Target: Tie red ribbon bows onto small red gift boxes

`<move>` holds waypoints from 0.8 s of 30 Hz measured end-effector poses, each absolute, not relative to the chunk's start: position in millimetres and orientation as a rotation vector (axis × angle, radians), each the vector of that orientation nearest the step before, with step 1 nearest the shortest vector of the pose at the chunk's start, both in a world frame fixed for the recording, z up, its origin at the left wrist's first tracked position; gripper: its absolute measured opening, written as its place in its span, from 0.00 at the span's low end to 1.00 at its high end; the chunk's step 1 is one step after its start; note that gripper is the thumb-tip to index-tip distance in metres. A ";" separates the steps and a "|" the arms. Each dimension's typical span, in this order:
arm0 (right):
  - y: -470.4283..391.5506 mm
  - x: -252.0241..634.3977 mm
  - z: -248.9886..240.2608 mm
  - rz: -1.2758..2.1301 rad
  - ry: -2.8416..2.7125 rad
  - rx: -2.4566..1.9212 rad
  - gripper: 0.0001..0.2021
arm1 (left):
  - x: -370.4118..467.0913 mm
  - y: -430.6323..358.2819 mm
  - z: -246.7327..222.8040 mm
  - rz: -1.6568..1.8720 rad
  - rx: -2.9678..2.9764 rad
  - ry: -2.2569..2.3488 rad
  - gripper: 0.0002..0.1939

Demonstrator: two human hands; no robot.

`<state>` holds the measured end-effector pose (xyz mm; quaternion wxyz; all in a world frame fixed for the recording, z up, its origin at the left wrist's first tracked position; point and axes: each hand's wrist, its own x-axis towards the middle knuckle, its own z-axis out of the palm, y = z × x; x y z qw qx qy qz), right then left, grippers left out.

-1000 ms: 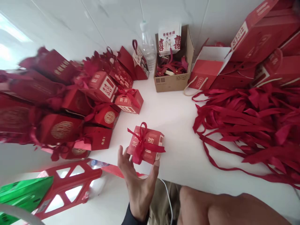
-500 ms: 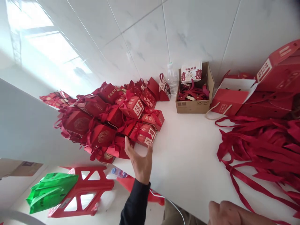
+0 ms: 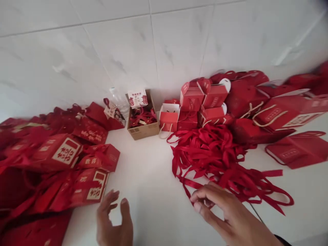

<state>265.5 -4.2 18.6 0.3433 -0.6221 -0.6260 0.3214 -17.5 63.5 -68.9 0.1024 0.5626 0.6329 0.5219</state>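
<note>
My left hand (image 3: 115, 220) is over the white table near its front, thumb and fingers apart, holding nothing. Just beyond it lies a red gift box with gold lettering and a ribbon bow (image 3: 88, 186), part of a heap of similar boxes. My right hand (image 3: 227, 213) hovers at the near edge of a tangled pile of red ribbons (image 3: 205, 150). Its fingers are curved, with a small gap between thumb and forefinger. One ribbon strand passes beside the fingertips, and I see no firm grip on it.
At the wall, a cardboard box (image 3: 143, 131) holds red ribbon pieces and a printed white packet (image 3: 138, 99). A clear bottle (image 3: 120, 102) stands beside it. Several red carton boxes with cord handles (image 3: 192, 97) are stacked behind the ribbons, and more boxes (image 3: 298, 150) sit at right.
The view has swung right. My left hand has drawn away from the heaped gift boxes. My right hand has gone from curled at the bottom edge to loosely spread beside the ribbons.
</note>
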 end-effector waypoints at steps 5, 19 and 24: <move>3.1 315.1 19.7 0.531 -1.545 -1.884 0.14 | 40.5 78.2 -66.9 1.233 2.040 1.460 0.08; 39.7 459.3 3.0 -0.031 -0.994 -2.333 0.13 | 118.9 93.2 -92.1 1.279 2.156 0.885 0.13; 48.6 486.3 23.7 -0.308 -0.845 -2.314 0.16 | 112.1 94.4 -103.6 1.407 2.020 0.951 0.12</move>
